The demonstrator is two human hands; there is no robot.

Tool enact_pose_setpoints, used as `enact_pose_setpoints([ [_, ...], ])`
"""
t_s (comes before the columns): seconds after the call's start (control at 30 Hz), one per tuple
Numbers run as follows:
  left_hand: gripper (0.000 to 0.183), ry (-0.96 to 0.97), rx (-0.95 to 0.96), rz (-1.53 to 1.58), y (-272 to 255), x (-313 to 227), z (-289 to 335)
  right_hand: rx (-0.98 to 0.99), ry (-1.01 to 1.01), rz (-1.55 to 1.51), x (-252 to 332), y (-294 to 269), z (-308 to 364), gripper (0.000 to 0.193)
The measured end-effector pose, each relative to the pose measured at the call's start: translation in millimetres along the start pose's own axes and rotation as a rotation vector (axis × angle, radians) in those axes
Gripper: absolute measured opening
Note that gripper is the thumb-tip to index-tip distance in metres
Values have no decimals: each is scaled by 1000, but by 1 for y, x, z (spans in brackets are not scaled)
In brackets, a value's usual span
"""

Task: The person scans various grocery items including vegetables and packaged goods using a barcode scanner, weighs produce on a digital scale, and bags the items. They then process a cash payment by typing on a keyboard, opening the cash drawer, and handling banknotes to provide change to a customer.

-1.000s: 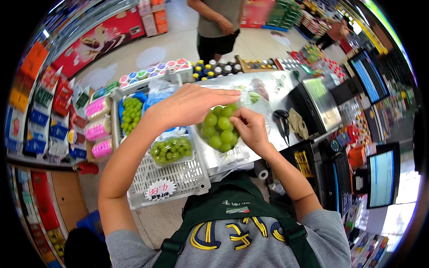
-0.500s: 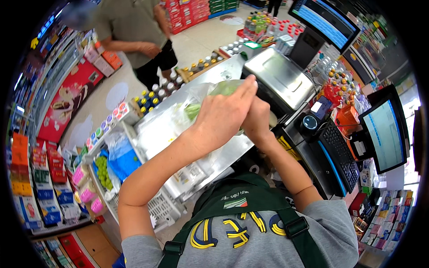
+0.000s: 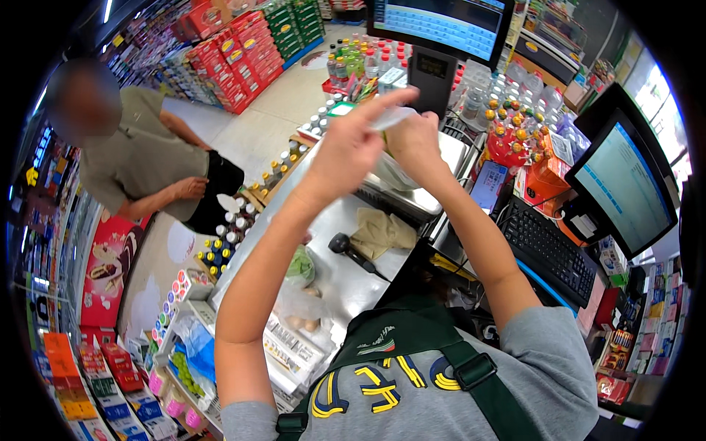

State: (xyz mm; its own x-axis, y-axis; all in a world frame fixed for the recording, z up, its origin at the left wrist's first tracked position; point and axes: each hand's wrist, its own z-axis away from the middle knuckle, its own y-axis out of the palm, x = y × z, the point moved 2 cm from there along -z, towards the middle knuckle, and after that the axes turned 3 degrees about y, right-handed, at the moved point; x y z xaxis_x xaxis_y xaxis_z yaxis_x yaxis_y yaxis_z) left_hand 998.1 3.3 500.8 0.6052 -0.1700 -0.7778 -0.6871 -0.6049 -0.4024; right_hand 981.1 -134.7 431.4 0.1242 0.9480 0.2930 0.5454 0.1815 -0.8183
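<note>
While left fingers (image 3: pixel 384 106) half-curl, right fingers (image 3: pixel 409 129) clutch (seemingly) plastic (image 3: pixel 393 173).

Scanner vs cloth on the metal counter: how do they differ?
The scanner is black; the cloth is tan. The scanner has a bulky head and slim handle; the cloth is a crumpled, broader heap. Both lie side by side on the metal counter.

A black plastic keyboard (image 3: pixel 551 252) lies at three o'clock. Stacked red cardboard boxes (image 3: pixel 239 62) stand at eleven, an olive-shirted person (image 3: pixel 151 158) at ten.
</note>
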Motion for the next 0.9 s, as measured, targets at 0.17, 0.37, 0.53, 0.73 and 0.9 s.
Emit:
enact_pose_setpoints([
  [0.17, 53, -167, -155, 83, -17, 83, -14, 226, 44, 429, -18, 50, -41, 15],
  [0.37, 44, -309, -283, 73, -36, 144, 7, 241, 10, 214, -43, 79, -41, 50],
  [0.53, 42, -352, -359, 20, -59, 170, 16, 317, -271, 311, -96, 48, -29, 64],
  [0.73, 45, -424, -349, 10, -55, 193, 14, 395, -224, -95, -113, 16, -46, 19],
  [0.9, 38, -497, -329, 80, -53, 209, 25, 172, 1, -868, -111, -31, -96, 19],
])
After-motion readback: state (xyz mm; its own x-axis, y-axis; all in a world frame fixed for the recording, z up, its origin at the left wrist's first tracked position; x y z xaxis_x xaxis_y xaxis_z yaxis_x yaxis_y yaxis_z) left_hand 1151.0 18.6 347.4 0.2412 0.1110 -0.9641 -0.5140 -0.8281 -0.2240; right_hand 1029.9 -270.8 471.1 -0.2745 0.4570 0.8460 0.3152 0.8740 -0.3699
